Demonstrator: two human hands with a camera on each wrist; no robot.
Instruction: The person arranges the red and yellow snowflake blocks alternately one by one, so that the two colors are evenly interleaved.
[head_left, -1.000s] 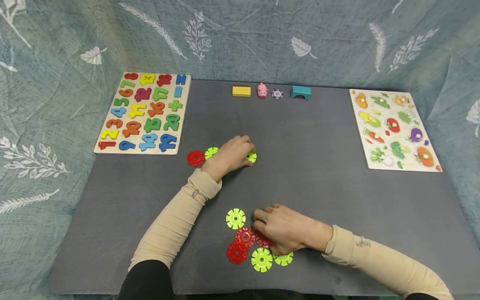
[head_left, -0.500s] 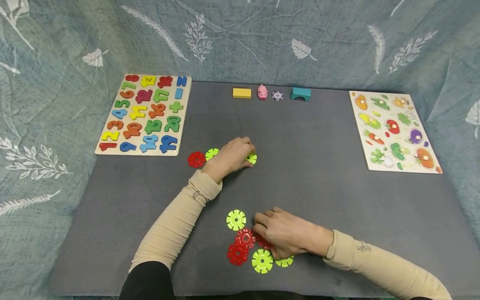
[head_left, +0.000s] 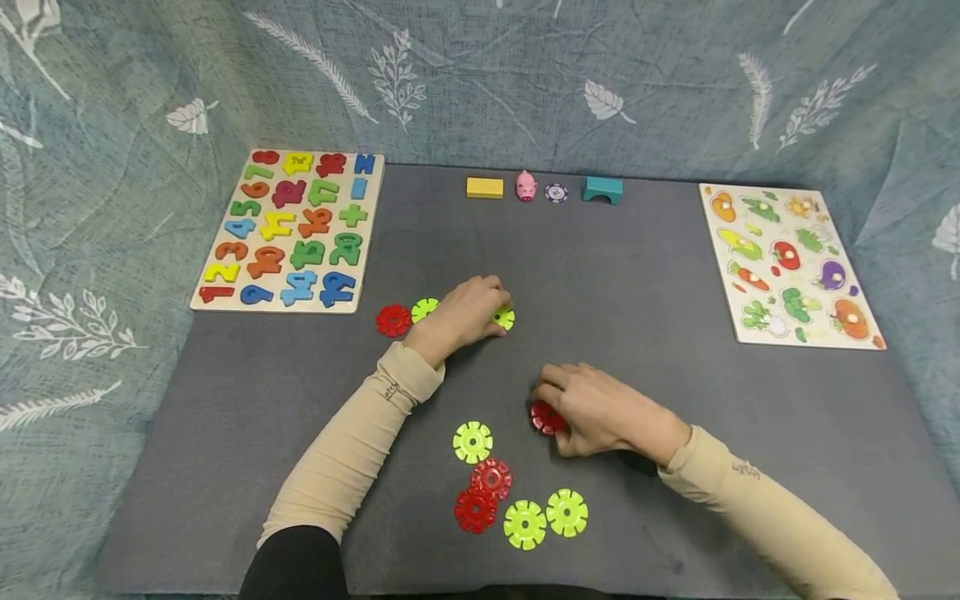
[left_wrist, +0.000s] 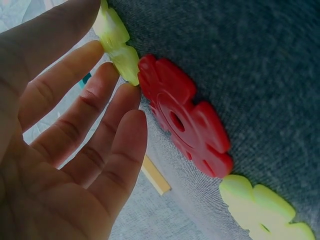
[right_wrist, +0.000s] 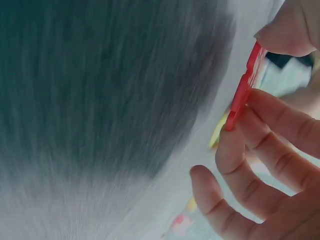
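Note:
My left hand (head_left: 465, 310) rests at the right end of a row of notched plastic discs, thumb and fingertips at the edges of a yellow-green disc (head_left: 505, 318). The left wrist view shows a red disc (left_wrist: 182, 117) beside it, hidden under the hand in the head view. Farther left in the row are another yellow-green disc (head_left: 424, 309) and a red disc (head_left: 393, 320). Nearer the front, my right hand (head_left: 596, 410) pinches a red notched disc (head_left: 547, 418) by its edges; the right wrist view has this disc (right_wrist: 243, 90) edge-on between thumb and fingers.
Loose discs lie at the front: yellow-green ones (head_left: 472, 442) and two overlapping red ones (head_left: 476, 509). A number puzzle (head_left: 285, 233) is at left, a vegetable puzzle (head_left: 787, 267) at right. Along the back stand a yellow block (head_left: 484, 188), pink pig (head_left: 527, 187), poker chip (head_left: 556, 193) and teal arch (head_left: 602, 188).
My right hand has picked the red disc from the front group and carried it away from the body and slightly right, uncovering a yellow-green disc. My left hand has stayed in place.

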